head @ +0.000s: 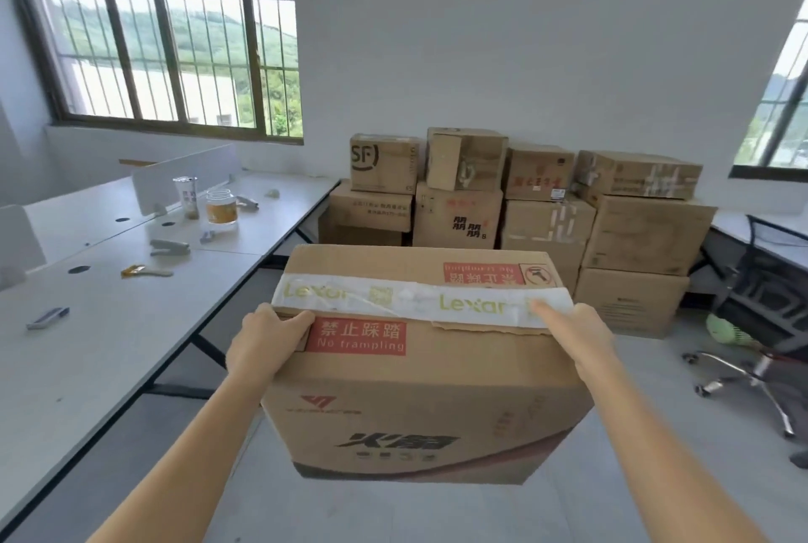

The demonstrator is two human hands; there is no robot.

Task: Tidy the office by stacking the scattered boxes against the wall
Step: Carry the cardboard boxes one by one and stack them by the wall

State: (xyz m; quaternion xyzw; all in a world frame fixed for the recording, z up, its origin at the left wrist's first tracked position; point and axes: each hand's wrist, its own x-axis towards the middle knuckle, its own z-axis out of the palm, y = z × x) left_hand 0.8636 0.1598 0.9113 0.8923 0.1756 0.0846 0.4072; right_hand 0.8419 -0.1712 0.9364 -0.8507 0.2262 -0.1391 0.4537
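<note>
Bright, even daylight comes from the wide brown-framed barred window (175, 61) far left of the left hand (266, 341) and from a narrower dark-framed window (787, 96) right of the right hand (586, 332). Both panes glare pale. White tape on the large brown cardboard box (415, 389) under the fingers (297, 319) looks washed out. Straight lines bow toward the picture's edges. Print on the stacked brown cardboard boxes (524, 201) beyond the fingertips is soft, perhaps from compression.
</note>
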